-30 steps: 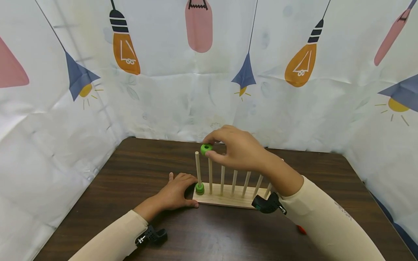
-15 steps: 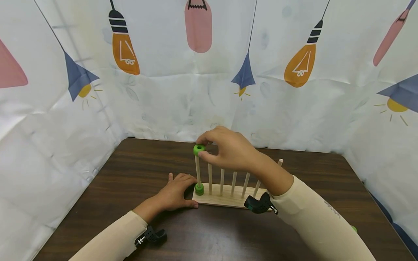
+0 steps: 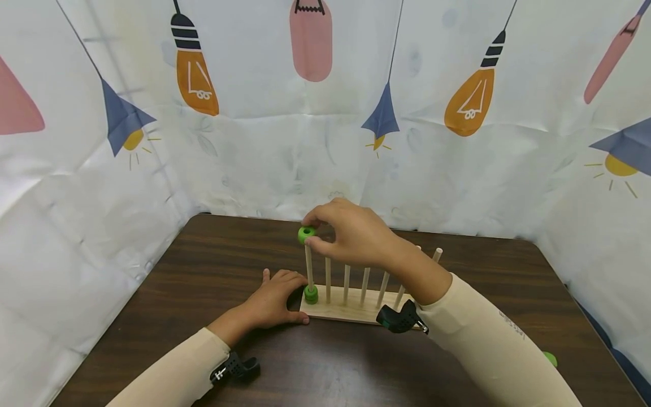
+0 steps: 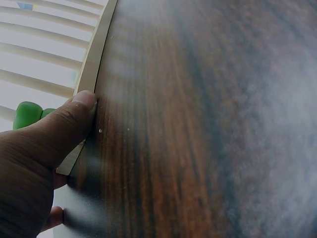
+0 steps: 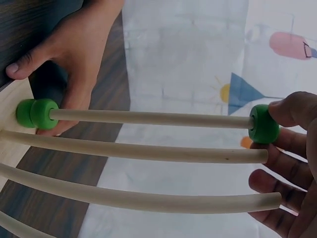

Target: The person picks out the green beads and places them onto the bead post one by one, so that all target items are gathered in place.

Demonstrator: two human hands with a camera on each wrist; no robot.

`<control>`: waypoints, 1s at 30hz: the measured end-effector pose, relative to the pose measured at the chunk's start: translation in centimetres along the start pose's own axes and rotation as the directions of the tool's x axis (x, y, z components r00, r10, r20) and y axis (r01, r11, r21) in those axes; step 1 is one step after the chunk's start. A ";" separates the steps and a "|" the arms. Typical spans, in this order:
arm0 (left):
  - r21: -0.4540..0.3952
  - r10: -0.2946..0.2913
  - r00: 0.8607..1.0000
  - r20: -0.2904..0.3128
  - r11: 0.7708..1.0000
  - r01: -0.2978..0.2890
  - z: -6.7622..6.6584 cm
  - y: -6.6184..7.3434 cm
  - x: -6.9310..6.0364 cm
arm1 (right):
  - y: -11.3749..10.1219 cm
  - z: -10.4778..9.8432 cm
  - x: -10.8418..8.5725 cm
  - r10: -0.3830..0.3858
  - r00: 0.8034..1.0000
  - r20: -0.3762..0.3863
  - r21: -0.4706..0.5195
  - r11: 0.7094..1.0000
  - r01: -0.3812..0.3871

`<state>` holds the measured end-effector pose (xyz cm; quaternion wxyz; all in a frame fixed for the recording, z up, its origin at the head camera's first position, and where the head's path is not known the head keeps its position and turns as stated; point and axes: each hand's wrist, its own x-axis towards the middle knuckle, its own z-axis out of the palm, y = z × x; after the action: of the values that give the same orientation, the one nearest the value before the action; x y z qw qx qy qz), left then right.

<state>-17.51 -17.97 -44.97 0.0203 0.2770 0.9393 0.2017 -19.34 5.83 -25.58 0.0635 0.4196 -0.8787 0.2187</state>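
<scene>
A wooden peg stand (image 3: 346,308) with a row of upright pegs stands on the table. My right hand (image 3: 356,234) pinches a green bead (image 5: 264,124) between thumb and fingers at the top of the leftmost peg (image 5: 148,118). That peg's tip meets the bead's hole. Two more green beads (image 5: 39,114) sit stacked at the foot of the same peg. At the stand's left end my left hand (image 3: 272,299) grips the base, thumb (image 4: 81,101) on its front edge and fingers at the back. The other pegs in view carry no beads; the right end is partly hidden by my right arm.
On the dark wood-grain table (image 3: 335,367), a green piece (image 3: 550,358) shows at the right, mostly hidden by my right sleeve. A white printed cloth (image 3: 305,152) hangs close behind the table's far edge. Both wrists wear black camera mounts.
My right hand has carried the green bead left, from over the second peg to the top of the leftmost one. The left hand and the stand have stayed put.
</scene>
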 end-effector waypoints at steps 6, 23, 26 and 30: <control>0.001 -0.003 1.000 0.005 1.000 0.003 0.0 0.0 0.0 | 0.1 0.0 -0.2 0.021 1.000 -0.004 -0.029 0.999 -0.021; 0.022 -0.016 1.000 -0.007 1.000 0.016 -0.1 0.4 0.0 | 2.5 -2.6 -4.6 0.103 0.994 -0.034 -0.106 0.989 -0.106; 0.028 -0.017 1.000 -0.008 0.999 0.018 -0.1 0.4 -0.1 | 3.2 -3.0 -5.7 0.115 0.992 -0.048 -0.107 0.987 -0.120; 0.027 -0.018 1.000 -0.006 0.999 0.018 -0.1 0.5 -0.1 | 4.2 -3.5 -7.2 0.114 0.991 -0.076 -0.093 0.988 -0.121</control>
<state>-17.18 -17.73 -44.67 0.0156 0.2681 0.9444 0.1898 -18.22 14.79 -25.99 0.1018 0.3555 -0.9087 0.1937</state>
